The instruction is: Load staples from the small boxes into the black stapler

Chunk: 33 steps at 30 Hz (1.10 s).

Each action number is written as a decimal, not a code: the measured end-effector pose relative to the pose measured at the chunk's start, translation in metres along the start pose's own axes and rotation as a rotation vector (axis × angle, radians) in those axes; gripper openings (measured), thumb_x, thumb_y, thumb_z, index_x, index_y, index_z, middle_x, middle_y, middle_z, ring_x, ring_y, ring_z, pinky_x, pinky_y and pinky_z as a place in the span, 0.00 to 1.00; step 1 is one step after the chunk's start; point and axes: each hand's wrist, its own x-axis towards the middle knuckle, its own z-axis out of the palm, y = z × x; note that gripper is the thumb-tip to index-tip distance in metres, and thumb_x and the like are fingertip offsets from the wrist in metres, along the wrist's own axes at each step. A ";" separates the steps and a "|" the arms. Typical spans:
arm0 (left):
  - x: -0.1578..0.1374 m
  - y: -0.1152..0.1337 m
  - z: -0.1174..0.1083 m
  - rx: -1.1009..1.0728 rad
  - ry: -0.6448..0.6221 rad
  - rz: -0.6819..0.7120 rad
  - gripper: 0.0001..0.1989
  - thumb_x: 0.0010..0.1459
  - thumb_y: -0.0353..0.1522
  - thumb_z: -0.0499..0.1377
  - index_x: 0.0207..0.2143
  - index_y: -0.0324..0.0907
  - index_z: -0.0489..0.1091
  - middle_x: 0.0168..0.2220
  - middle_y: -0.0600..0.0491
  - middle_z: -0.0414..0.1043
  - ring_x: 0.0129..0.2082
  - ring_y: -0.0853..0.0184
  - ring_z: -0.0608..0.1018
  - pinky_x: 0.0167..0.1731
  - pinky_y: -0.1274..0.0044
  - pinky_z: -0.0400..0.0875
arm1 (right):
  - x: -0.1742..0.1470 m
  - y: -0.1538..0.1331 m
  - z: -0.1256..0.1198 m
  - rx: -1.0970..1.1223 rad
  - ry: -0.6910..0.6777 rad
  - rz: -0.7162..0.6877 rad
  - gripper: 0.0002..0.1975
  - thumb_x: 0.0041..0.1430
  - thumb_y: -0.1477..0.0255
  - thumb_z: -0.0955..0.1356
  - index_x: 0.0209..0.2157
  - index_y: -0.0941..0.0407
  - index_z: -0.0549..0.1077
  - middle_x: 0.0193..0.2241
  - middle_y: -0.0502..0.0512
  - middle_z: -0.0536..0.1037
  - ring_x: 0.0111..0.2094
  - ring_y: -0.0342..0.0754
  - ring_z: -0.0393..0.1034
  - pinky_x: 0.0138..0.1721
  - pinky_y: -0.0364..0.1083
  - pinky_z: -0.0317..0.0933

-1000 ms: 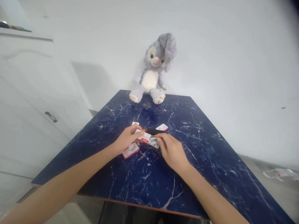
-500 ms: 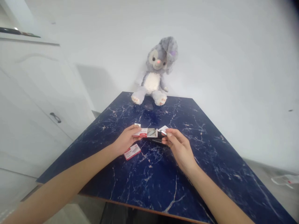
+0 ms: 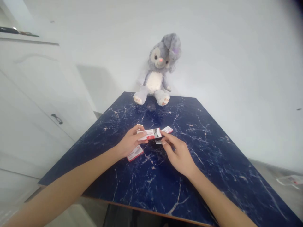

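My left hand grips a small red-and-white cardboard box above the table, thumb on its printed face. The box's right end is open, with a white flap and a dark inside. My right hand is at that end, its thumb and index finger closed about the flap edge. Under my left hand lies a second red-and-white box. Beyond my right fingertips is another red-and-white box. A flat white-edged item shows below the held box, partly hidden.
A grey plush rabbit sits at the far edge of the dark blue marbled table, against the white wall. A white cabinet with a dark handle stands on the left. A clear plastic item lies low on the right.
The held box has turned, showing more of its red-and-white face and open end. My right fingers have shifted left against it; the white and black item at their tips no longer shows.
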 end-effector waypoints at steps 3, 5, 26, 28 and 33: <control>-0.001 0.001 0.001 0.040 -0.016 0.006 0.14 0.53 0.34 0.68 0.38 0.41 0.68 0.40 0.51 0.76 0.39 0.67 0.80 0.37 0.78 0.77 | 0.000 0.004 0.000 0.076 -0.065 0.068 0.23 0.66 0.67 0.62 0.62 0.52 0.65 0.33 0.50 0.76 0.30 0.44 0.68 0.36 0.45 0.66; -0.002 0.002 0.003 0.068 -0.016 0.021 0.15 0.52 0.34 0.69 0.40 0.40 0.70 0.41 0.50 0.76 0.40 0.66 0.79 0.39 0.76 0.78 | 0.000 0.006 0.001 0.189 -0.134 0.116 0.26 0.66 0.67 0.62 0.65 0.50 0.60 0.32 0.49 0.74 0.30 0.44 0.69 0.36 0.45 0.67; -0.007 -0.005 0.006 1.270 -0.234 0.523 0.14 0.61 0.37 0.60 0.48 0.48 0.75 0.48 0.48 0.76 0.50 0.57 0.71 0.54 0.63 0.63 | 0.025 0.056 -0.063 -0.076 0.128 0.270 0.12 0.58 0.65 0.67 0.40 0.53 0.78 0.38 0.54 0.81 0.36 0.50 0.75 0.44 0.51 0.65; -0.004 -0.005 0.004 1.292 -0.141 0.552 0.12 0.61 0.37 0.58 0.47 0.47 0.75 0.46 0.49 0.76 0.49 0.57 0.72 0.53 0.64 0.64 | 0.023 0.060 -0.068 -0.099 -0.025 0.273 0.11 0.57 0.66 0.67 0.39 0.52 0.79 0.36 0.52 0.81 0.34 0.49 0.75 0.42 0.50 0.66; 0.000 -0.004 -0.001 1.325 -0.097 0.581 0.10 0.62 0.36 0.57 0.42 0.47 0.76 0.41 0.50 0.77 0.45 0.59 0.73 0.51 0.67 0.66 | 0.023 0.062 -0.058 -0.071 0.015 0.284 0.11 0.58 0.67 0.65 0.38 0.53 0.77 0.34 0.51 0.80 0.33 0.47 0.73 0.39 0.48 0.65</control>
